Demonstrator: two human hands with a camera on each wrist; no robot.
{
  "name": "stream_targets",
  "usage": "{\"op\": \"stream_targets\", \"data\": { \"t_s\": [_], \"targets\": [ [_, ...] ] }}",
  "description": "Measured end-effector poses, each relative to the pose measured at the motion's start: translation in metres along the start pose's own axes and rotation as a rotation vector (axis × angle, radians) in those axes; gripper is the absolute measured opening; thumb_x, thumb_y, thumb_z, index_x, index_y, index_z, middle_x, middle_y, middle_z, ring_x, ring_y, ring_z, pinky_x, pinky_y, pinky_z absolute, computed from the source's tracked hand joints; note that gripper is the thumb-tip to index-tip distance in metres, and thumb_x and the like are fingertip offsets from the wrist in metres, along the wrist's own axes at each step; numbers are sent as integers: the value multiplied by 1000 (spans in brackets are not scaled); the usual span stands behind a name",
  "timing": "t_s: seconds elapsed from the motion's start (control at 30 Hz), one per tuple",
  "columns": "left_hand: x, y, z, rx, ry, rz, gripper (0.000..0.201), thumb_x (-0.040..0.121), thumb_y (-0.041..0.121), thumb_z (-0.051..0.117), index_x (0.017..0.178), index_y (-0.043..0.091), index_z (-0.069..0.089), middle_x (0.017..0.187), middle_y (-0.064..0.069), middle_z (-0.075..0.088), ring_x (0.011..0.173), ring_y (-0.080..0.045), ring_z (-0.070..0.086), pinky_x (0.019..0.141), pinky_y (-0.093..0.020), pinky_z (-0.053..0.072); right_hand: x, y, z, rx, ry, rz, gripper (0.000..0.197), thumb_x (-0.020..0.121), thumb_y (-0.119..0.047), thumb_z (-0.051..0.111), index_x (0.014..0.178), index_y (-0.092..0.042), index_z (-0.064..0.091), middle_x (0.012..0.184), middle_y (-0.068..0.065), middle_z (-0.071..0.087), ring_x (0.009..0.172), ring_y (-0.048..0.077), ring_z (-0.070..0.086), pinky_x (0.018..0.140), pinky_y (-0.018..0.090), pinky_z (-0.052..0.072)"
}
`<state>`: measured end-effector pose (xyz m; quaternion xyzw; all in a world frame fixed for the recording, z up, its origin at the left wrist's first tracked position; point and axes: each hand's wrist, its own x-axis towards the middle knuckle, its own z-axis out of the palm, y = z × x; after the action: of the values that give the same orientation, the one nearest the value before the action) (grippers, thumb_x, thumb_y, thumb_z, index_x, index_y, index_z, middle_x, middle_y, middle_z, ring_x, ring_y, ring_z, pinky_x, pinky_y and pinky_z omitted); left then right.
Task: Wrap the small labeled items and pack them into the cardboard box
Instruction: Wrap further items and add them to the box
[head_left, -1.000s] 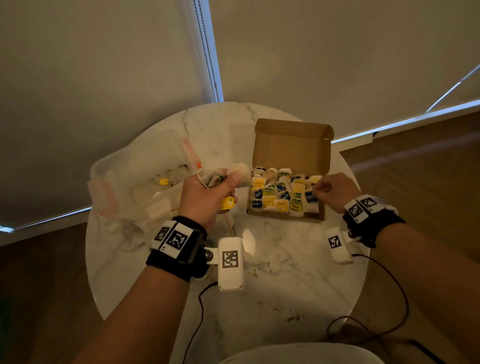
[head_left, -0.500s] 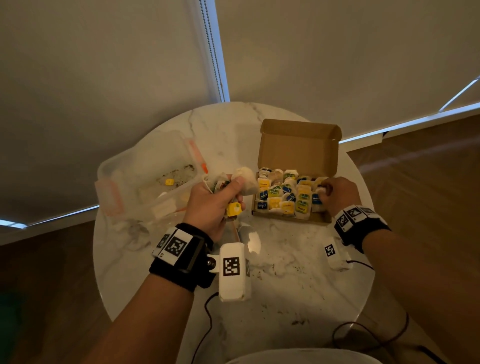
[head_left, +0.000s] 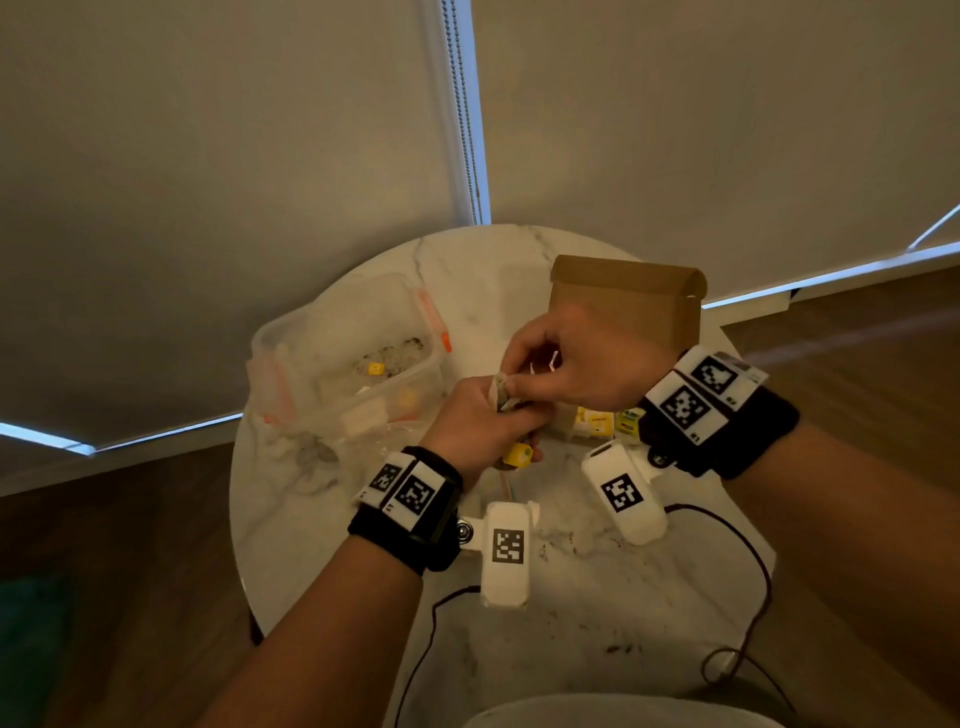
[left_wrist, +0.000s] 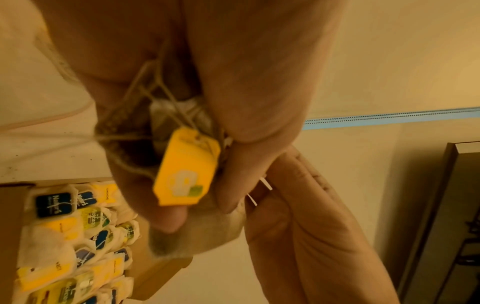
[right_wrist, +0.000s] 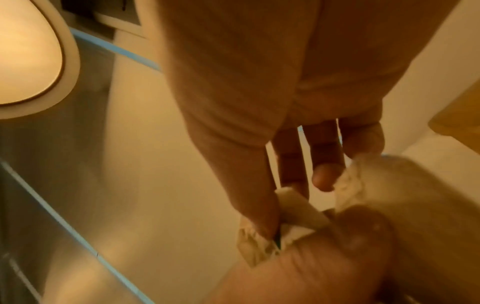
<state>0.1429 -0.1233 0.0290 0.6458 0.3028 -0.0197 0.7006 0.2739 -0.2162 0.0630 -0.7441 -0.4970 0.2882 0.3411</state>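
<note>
Both hands meet just above the surface (head_left: 597, 597), in front of the cardboard box (head_left: 626, 301). The left hand (head_left: 475, 423) is closed around a small clump of tea bags (left_wrist: 130, 131), strings bunched in the fist and a yellow tag (left_wrist: 187, 168) dangling below the fingers. The right hand (head_left: 582, 364) pinches the top of that bundle (head_left: 501, 389) between thumb and fingertips; a thin white sliver (head_left: 545, 361) sticks out by them, can't tell what it is. The box already holds rows of wrapped bags with blue and yellow labels (left_wrist: 64, 236), so the job looks well along. The clear plastic tub (head_left: 343, 358) on the left has only a few bits in it.

For doing this bit right, judging from here: probably keep the left fist snug so the strings don't tangle, tease one bag free with the right pinch and pull gently, since that paper likely tears easily. Then wind its string tight before slotting it into a gap.
</note>
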Motion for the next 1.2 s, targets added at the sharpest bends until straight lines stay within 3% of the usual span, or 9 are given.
{"op": "stream_targets", "data": {
  "t_s": [0.07,0.2,0.3,0.53,0.73,0.83,0.97,1.07,1.2],
  "targets": [
    [-3,-2,-2,-9,2,-4,6,88,3,69,85,3,64,59,-10,60,52,-21,58,58,-32,55,-2,-2,-1,110,57,53,4,85,-14,73,85,-11,75,76,-4,72,68,5,64,65,18,52],
    [-6,-8,-4,-50,31,-14,3,90,6,68,90,4,66,59,-7,61,49,-17,59,73,-45,53,-6,-3,-3,261,190,139,3,88,-8,68,88,-6,70,75,8,69,59,10,62,57,28,53],
    [-7,-10,-4,-51,53,-6,2,90,7,69,91,6,67,60,-7,61,48,-16,59,76,-50,50,-7,-1,-3,308,223,147,11,89,-4,66,98,-7,70,73,9,68,58,14,61,54,24,52],
    [-11,-9,-9,-50,44,44,8,91,3,66,93,10,70,60,-8,59,50,-15,55,56,-29,54,-12,8,-5,562,473,272,8,89,-2,64,91,-8,69,88,18,69,73,25,66,58,28,56],
    [-13,-9,-19,-64,80,71,15,91,-2,63,100,10,68,61,-3,62,51,-14,56,49,-27,51,-20,16,-10,967,621,323,7,92,1,57,94,-3,63,85,11,70,77,22,70,64,33,59],
    [-14,-11,-24,-32,97,82,21,90,0,66,104,14,68,65,-1,65,55,-15,57,53,-30,50,-23,19,-14,1105,656,316,15,94,4,53,105,-2,61,94,13,71,84,24,72,65,32,59],
    [-14,-12,-27,19,167,49,29,90,2,66,115,17,64,67,-4,62,48,-9,54,40,-20,41,-27,15,-19,1181,692,269,21,94,8,48,99,-7,62,92,9,72,84,21,72,64,28,58],
    [-12,-16,-29,68,252,8,39,89,5,67,119,28,57,68,-8,61,44,-9,53,35,-18,35,-27,12,-22,1229,700,239,22,95,8,46,100,-7,61,103,15,68,93,27,69,64,27,58],
    [-11,-13,-29,60,332,47,25,91,3,62,105,23,63,56,-6,57,42,-12,48,36,-20,33,-28,14,-17,1219,703,234,23,94,9,46,100,-6,62,97,13,70,87,24,70,64,29,58]
  ]
}}
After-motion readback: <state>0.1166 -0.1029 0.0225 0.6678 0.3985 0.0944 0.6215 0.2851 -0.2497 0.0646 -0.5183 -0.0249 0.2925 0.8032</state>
